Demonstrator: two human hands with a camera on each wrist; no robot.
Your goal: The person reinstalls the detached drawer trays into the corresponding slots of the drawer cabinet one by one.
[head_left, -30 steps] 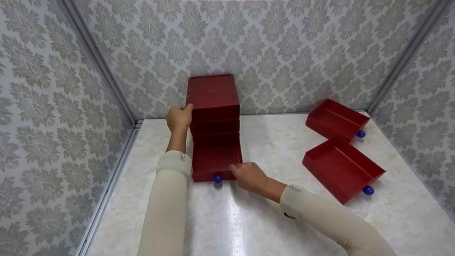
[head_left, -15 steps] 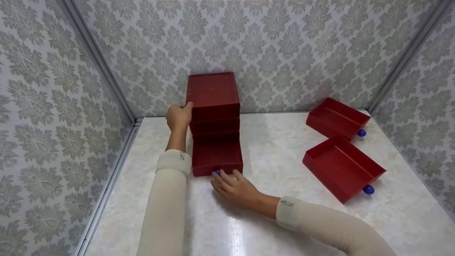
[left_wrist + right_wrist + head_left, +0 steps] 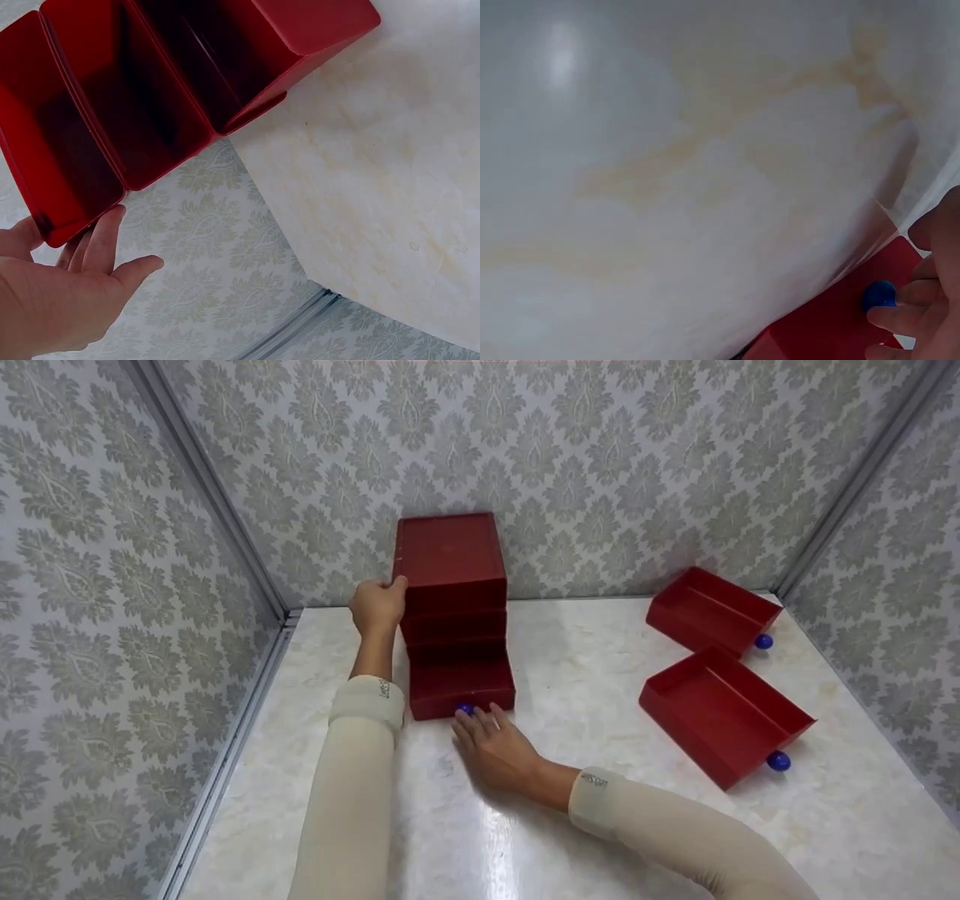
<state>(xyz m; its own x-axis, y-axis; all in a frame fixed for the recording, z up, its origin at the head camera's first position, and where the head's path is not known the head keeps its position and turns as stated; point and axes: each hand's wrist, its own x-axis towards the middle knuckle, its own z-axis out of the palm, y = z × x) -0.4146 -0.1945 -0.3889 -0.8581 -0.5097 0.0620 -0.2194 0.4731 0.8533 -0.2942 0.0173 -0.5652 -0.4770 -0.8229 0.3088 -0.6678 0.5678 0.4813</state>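
A red drawer cabinet (image 3: pixel 450 551) stands against the back wall, its upper two compartments without drawers in the left wrist view. My left hand (image 3: pixel 379 604) grips its upper left front edge, thumb at the top and fingers along the side. The bottom drawer (image 3: pixel 461 679) is partly pulled out toward me. Extended fingers of my right hand (image 3: pixel 496 754) press against the drawer's front, beside its blue knob (image 3: pixel 466 709). The right wrist view shows the fingertips close around that knob (image 3: pixel 879 295).
Two loose red drawers lie on the marbled white table (image 3: pixel 585 675) at the right: a farther drawer (image 3: pixel 709 611) and a nearer drawer (image 3: pixel 720 716), whose corners overlap in view. Each has a blue knob. Patterned panels (image 3: pixel 562 450) enclose the back and sides.
The right hand has shifted from the drawer's right front corner to its knob area. The bottom drawer has slid farther into the cabinet. The left hand stays where it was.
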